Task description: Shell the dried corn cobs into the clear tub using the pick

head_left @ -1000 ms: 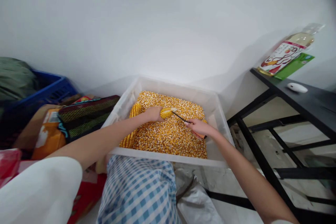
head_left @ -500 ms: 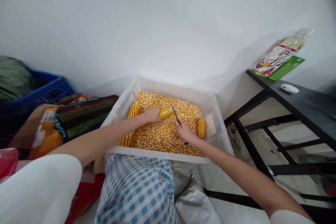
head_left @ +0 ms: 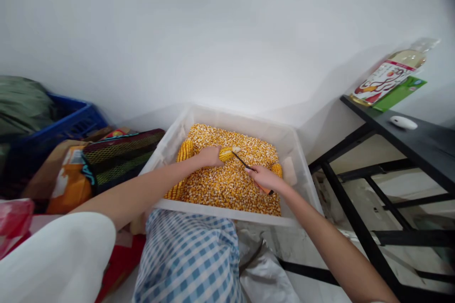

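Now | bin (head_left: 241, 122): loose kernels (head_left: 227, 189), cobs (head_left: 184, 151) | left hand (head_left: 211, 156) gripping corn ear (head_left: 225, 154) | right hand (head_left: 265, 177) gripping tool (head_left: 265, 190)

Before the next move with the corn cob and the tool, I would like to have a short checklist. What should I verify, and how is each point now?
1. Left grip closed around the corn cob: ok.
2. Right grip closed around the tool: ok.
3. Tool's tip away from left grip: ok, it is at the cob's pale end.
4. Tip pressing firmly on the cob: cannot tell.
5. Held cob above the loose kernels, inside the tub: ok.
6. Tub free of other cobs: not ok, some lie along its left side and one by the right wall.
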`<state>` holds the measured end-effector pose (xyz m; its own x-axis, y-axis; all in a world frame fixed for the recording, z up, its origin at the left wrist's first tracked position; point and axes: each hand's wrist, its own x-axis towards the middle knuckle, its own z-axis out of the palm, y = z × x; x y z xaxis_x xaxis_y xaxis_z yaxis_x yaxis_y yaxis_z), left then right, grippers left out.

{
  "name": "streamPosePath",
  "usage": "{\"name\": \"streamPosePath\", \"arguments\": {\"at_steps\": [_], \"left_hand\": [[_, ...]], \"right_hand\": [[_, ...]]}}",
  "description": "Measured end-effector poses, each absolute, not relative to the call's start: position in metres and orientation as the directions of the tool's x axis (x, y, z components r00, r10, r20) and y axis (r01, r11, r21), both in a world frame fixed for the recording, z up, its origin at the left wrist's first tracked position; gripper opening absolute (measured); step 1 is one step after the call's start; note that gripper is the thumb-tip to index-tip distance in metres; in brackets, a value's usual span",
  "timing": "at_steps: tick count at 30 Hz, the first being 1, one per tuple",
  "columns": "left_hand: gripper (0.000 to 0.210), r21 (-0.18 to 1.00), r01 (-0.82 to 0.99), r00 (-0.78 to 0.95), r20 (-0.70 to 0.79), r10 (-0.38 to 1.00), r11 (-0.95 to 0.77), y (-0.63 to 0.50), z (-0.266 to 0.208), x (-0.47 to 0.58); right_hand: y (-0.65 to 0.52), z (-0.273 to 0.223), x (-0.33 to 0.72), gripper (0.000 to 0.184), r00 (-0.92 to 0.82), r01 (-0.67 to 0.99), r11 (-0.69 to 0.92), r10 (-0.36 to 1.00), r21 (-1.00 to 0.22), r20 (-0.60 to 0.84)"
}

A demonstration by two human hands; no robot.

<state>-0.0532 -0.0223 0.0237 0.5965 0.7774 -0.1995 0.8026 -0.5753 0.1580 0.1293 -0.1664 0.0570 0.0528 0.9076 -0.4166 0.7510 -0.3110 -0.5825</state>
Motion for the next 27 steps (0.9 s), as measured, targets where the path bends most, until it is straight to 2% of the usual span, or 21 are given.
{"name": "streamPosePath", "arguments": {"at_steps": [8, 12, 14, 18, 20, 22, 27], "left_hand": [[0.064, 0.092, 0.793, 0.609, -0.172, 0.774, -0.603, -0.027, 0.024, -0.051], [0.063, 0.104, 0.782, 0.623, -0.169, 0.764, -0.615, -0.026, 0.023, -0.050], [0.062, 0.119, 0.793, 0.609, -0.168, 0.775, -0.597, -0.025, 0.022, -0.050], [0.060, 0.136, 0.807, 0.591, -0.167, 0.789, -0.575, -0.023, 0.020, -0.050], [0.063, 0.144, 0.804, 0.595, -0.167, 0.786, -0.578, -0.020, 0.020, -0.051], [0.066, 0.169, 0.797, 0.603, -0.177, 0.778, -0.579, -0.015, 0.019, -0.053], [0.067, 0.250, 0.763, 0.642, -0.184, 0.744, -0.596, -0.004, 0.017, -0.054]], "right_hand": [[-0.153, 0.082, 0.152, 0.031, -0.009, 0.757, -0.343, 0.846, -0.557, -0.533], [-0.147, 0.084, 0.154, 0.033, -0.026, 0.747, -0.375, 0.808, -0.548, -0.589], [-0.151, 0.074, 0.142, 0.035, 0.038, 0.773, -0.360, 0.848, -0.523, -0.528], [-0.157, 0.053, 0.114, 0.037, 0.188, 0.850, -0.304, 0.938, -0.430, -0.292], [-0.157, 0.049, 0.111, 0.038, 0.218, 0.854, -0.304, 0.946, -0.422, -0.240], [-0.156, 0.051, 0.116, 0.037, 0.178, 0.851, -0.285, 0.947, -0.440, -0.268], [-0.163, 0.064, 0.141, 0.034, 0.038, 0.781, -0.310, 0.890, -0.542, -0.455]]}}
